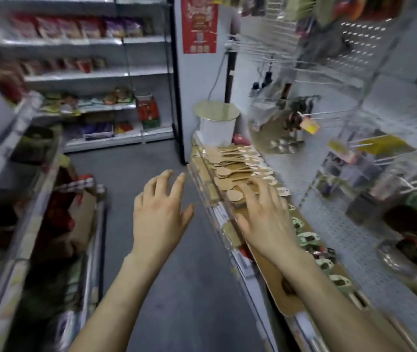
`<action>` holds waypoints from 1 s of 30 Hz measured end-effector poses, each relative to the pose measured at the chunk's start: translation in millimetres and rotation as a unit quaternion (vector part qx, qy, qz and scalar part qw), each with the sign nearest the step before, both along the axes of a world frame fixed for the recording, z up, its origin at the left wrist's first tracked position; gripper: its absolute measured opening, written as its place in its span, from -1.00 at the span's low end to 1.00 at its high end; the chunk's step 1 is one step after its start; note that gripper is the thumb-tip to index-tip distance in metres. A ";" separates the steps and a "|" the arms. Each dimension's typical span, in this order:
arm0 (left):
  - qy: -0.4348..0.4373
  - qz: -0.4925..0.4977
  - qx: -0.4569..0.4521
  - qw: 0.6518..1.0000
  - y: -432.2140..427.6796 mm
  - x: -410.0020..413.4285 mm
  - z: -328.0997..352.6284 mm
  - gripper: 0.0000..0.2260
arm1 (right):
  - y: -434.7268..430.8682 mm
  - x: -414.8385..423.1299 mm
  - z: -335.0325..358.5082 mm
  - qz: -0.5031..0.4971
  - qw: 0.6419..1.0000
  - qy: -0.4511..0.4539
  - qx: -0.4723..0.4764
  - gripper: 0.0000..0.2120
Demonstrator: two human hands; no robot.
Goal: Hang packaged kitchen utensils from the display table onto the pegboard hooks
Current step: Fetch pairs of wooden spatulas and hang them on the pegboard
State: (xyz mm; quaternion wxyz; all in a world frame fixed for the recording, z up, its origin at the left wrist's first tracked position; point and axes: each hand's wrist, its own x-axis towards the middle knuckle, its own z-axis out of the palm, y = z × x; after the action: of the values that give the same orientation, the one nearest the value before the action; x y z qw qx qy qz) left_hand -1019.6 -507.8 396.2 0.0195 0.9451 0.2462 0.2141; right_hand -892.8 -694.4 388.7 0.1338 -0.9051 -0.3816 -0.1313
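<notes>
Both left hand [160, 214] and right hand [265, 219] are empty with fingers spread, so pinch one of the packaged wooden spoons [230, 168] by its card end from the display table [246, 273] at 12 o'clock, then square it to the pegboard hooks [329, 114] at 2 o'clock.

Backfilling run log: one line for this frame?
left hand: open, over aisle | right hand: open, above wooden spoons on display table | held: nothing | pegboard hooks: several bare
</notes>
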 end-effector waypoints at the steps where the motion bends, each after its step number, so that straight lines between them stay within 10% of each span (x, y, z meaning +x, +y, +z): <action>1: 0.008 0.010 0.005 1.000 13.4 -2.3 -2.5 -0.38 | 16.0 2.0 -1.9 0.008 1.000 -0.005 -0.004 -0.31; 30: 0.064 0.116 -0.050 0.990 341.6 287.3 -37.2 -0.43 | 394.8 317.5 -54.0 0.030 0.998 0.050 0.034 -0.23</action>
State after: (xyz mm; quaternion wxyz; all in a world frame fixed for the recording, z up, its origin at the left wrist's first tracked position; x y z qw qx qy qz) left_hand -732.3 -166.2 359.0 0.0259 0.9197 0.3654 0.1413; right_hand -575.3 -299.7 334.7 0.1870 -0.8935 -0.3971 -0.0948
